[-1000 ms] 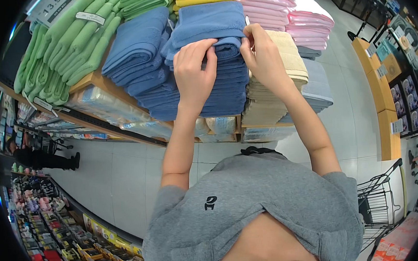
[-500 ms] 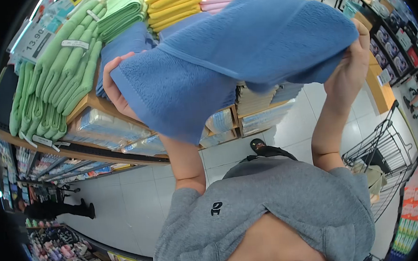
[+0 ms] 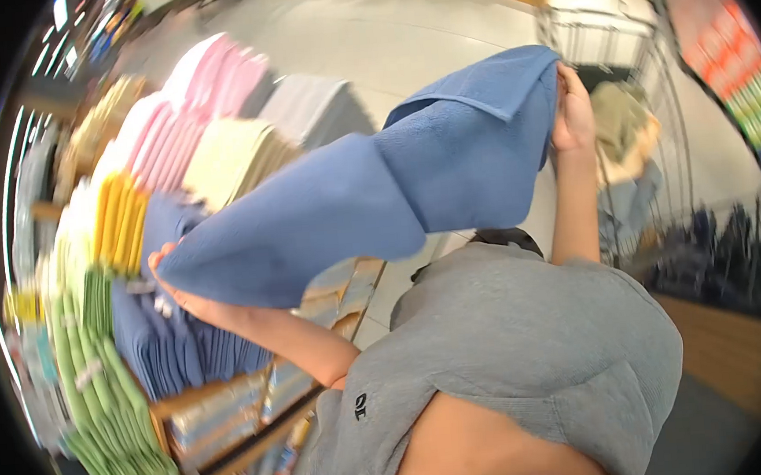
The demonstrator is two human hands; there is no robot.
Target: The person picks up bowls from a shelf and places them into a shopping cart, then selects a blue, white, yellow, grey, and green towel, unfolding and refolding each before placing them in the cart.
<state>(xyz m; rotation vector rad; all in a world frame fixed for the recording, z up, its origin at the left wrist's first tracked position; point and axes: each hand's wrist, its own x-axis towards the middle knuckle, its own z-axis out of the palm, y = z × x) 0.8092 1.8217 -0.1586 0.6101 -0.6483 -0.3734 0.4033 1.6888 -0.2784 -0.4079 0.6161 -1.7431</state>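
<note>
A blue towel (image 3: 472, 160) hangs stretched between my two hands in front of my chest, partly folded over at its right end. My left hand (image 3: 167, 274) grips the towel's left end, its fingers partly hidden by the cloth. At the other end, my right hand (image 3: 573, 109) is closed around the gathered right edge. Just below and beside my left hand lies a pile of folded blue towels (image 3: 176, 344) on the display shelf.
Green towels (image 3: 100, 389), yellow towels (image 3: 119, 222) and pink towels (image 3: 162, 138) fill the display on the left, with cream towels (image 3: 234, 159) and grey towels (image 3: 309, 106) behind. A wire shopping cart (image 3: 669, 129) holding cloth stands at the right.
My view has turned to the right, so the cart now appears nearer the centre. The blue towel has moved away from above the display's front, still held at both ends.
</note>
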